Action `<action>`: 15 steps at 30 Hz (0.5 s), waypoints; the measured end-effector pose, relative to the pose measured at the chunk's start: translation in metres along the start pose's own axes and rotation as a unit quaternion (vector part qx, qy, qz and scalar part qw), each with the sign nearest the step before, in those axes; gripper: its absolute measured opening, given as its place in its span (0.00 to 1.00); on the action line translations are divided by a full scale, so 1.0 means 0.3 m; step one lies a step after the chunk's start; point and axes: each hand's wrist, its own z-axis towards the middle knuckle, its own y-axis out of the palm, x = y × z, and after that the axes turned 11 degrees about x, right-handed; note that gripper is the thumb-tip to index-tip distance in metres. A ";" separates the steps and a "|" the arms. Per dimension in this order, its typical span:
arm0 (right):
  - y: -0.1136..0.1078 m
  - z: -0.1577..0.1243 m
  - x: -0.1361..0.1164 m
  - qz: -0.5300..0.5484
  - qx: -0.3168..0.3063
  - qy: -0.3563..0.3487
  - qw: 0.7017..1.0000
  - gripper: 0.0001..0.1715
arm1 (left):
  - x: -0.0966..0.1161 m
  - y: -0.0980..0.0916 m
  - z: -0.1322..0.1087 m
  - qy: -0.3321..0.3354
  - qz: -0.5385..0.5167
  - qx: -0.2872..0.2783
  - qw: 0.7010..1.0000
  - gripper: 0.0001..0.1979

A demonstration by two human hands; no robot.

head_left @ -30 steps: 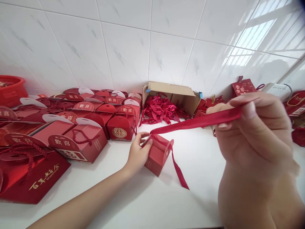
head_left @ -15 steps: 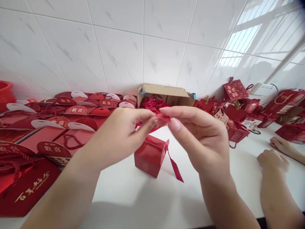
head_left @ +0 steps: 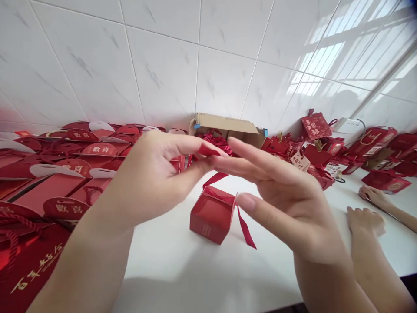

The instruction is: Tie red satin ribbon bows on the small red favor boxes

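White tiled wall (head_left: 169, 65) fills the upper frame, and below it we have a pale table (head_left: 163, 265) stretching across the lower middle. Red gift boxes (head_left: 99, 150) crowd the left side. Into the centre we go: our left hand (head_left: 159, 178) arches in from the lower left, our right hand (head_left: 286, 204) from the lower right, meeting tip to tip just above mid-frame.

Under that bridge sits the small box (head_left: 208, 224), on the table, slightly below centre. That's our key relation, as we judge it: box beneath the fingers, right hand nearer, its thumb overlapping the box's right edge in view, though we cannot tell whether it touches.

On to the ribbon (head_left: 246, 234): one stretch slants along the box top, upper left to lower right; a tail trails off beyond the right edge; another piece rises from the top's left corner towards our hands. Left fingers pinch a narrow red fold of it; whether that joins the rising piece is hidden from us. Right fingers? Spread, thumb well apart, nothing gripped that we can see.
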 end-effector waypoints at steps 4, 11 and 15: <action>-0.077 -0.082 0.133 -0.098 0.062 0.034 0.993 0.17 | -0.052 -0.039 0.034 -0.056 0.023 0.068 0.996 0.11; -0.079 -0.267 0.343 -0.296 -0.003 0.101 0.950 0.15 | -0.142 -0.040 0.106 -0.127 -0.356 0.141 0.915 0.09; -0.083 -0.309 0.375 -0.311 0.054 0.063 0.947 0.10 | -0.169 -0.047 0.123 -0.173 -0.403 0.139 0.888 0.09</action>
